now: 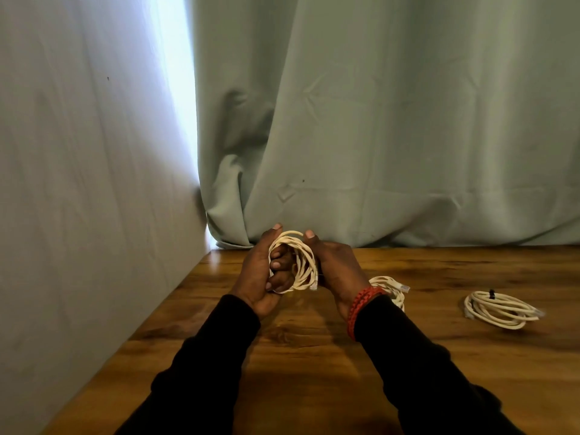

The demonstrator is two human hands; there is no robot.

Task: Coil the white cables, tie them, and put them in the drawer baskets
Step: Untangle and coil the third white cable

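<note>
Three white cables in sight from the head camera, the only view. One coil [296, 262] is up off the wooden table [314, 356], held between both my hands in front of the grey-green curtain [376, 120]. My left hand [263, 271] grips the loops on its side, fingers curled through the middle of the ring. My right hand [335, 268] holds the other side, thumb pressed over the top strands. A connector end hangs at the bottom of the coil, near my right palm.

Second cable [390, 288] lies on the table just behind my right wrist, partly hidden by the red bracelet [361, 306]; I cannot tell whether it is tied. Third cable [502, 309] lies well apart to the right, coiled, with a dark tie on its far side.

Step in hand, as I judge it: finish the coil and bind it. Keep left fingers inside the ring so the loops stay even. Tuck the loose end flat before tying. No tie visible in either hand. Slackening the thumb risks the loops springing apart.

No drawer or baskets in view.
</note>
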